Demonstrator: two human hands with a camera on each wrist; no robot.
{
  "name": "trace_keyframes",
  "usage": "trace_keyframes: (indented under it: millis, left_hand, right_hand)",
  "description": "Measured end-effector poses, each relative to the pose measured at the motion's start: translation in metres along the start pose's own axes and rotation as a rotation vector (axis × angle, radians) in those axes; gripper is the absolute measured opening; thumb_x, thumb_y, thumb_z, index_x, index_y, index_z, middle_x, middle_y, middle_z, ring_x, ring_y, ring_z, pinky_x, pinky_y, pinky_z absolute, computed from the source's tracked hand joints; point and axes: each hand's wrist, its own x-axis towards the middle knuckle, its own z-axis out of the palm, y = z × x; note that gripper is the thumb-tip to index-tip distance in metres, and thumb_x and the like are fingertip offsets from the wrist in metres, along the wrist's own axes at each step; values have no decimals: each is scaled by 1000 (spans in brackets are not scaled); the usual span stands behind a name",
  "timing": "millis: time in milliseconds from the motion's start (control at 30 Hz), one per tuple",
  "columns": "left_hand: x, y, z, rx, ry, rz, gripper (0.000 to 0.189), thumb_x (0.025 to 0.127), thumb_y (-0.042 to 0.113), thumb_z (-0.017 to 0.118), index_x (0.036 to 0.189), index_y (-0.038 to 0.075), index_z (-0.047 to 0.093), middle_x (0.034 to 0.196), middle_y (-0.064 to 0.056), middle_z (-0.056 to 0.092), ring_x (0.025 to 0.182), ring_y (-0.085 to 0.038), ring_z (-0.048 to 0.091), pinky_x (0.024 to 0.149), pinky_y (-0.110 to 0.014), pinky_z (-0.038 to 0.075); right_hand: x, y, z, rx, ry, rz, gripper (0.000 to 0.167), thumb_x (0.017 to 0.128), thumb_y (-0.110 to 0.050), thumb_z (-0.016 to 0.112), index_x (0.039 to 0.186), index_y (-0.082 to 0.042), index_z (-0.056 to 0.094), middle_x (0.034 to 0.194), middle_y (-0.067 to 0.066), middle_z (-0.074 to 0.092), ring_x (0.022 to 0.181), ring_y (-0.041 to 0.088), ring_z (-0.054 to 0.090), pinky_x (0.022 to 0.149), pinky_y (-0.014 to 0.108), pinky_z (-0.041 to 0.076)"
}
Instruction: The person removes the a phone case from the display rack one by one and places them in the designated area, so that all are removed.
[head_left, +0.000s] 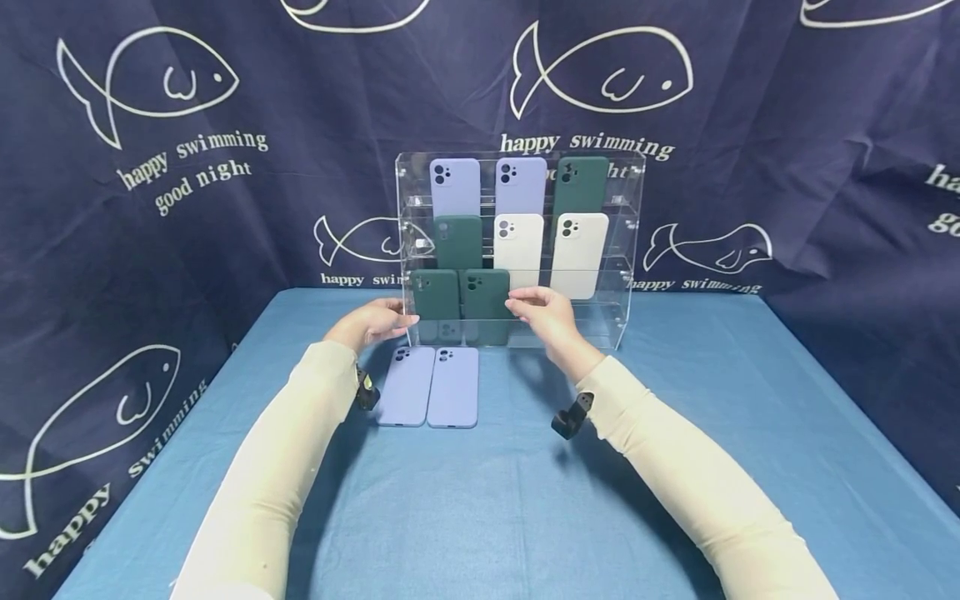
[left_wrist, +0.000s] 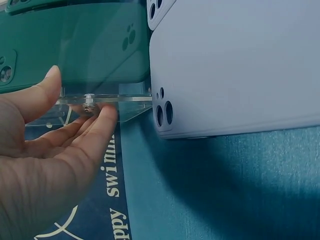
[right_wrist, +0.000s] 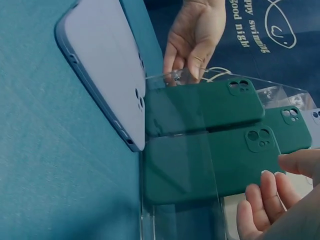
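The green case [head_left: 486, 293] looks light and thin-walled, with a matte skin that probably feels grippy rather than slick. I judge it soft enough to flex under a hard squeeze and unlikely to break; the camera cutout [right_wrist: 259, 139] at its eleven o'clock is likely the weaker corner. Its bare long edge at about two o'clock, above the clear front lip, seems the best hold, thumb on the face and fingers behind. The clear stand [head_left: 592, 330] should be stiffer, smoother and easier to scratch.

The case leans in the stand's lowest row. The right hand [head_left: 551, 321] is at its three o'clock, thumb and fingertips by the upper edge, fingers loosely bent; I cannot tell whether they pinch it. The left hand [head_left: 372, 322] lies toward nine o'clock, beyond the other green case [head_left: 435, 293], with thumb and fingers holding the stand's side wall between them. Toward seven o'clock, on the surface [head_left: 480, 500], lie the inner lilac case [head_left: 453, 392] and the outer lilac case [head_left: 407, 392], side by side.
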Motion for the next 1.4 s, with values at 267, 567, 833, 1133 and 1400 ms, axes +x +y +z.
trace_keyframes:
  millis: [267,567,833,1133,1400]
  left_hand:
    - [0,1,0,17,-9,-3,65,99,2,50,153,-4,14,157,-23,21,145,-31,27,119,-34,34]
    - [0,-2,1,14,-14,-29,68,99,3,50,153,-4,9,159,-21,17,145,-31,26,119,-33,35]
    - [1,-2,1,5,-10,-7,66,100,4,49,154,-3,10,159,-21,15,146,-31,25,120,-33,32]
    - [0,-3,0,-10,-8,11,66,100,2,47,153,-5,8,158,-22,16,146,-31,25,121,-34,31]
    - [-2,-2,1,-12,-10,-1,67,100,3,47,153,-5,7,159,-21,15,146,-30,24,121,-33,30]
  right_hand:
    - [14,-4,-2,-29,110,-28,28,86,-13,73,111,-2,69,99,3,66,97,17,60,90,27,51]
    - [29,6,-3,59,92,72,34,82,-16,77,112,-1,70,112,11,70,101,19,64,102,38,52]
    - [32,10,0,29,25,146,37,82,-18,79,115,-3,70,122,12,67,112,24,64,103,34,52]
    - [34,9,3,56,39,148,35,81,-14,78,114,-2,71,117,13,70,104,23,67,101,33,53]
    - [34,8,2,16,-2,178,38,82,-15,78,118,-5,70,121,15,67,112,28,64,107,39,48]
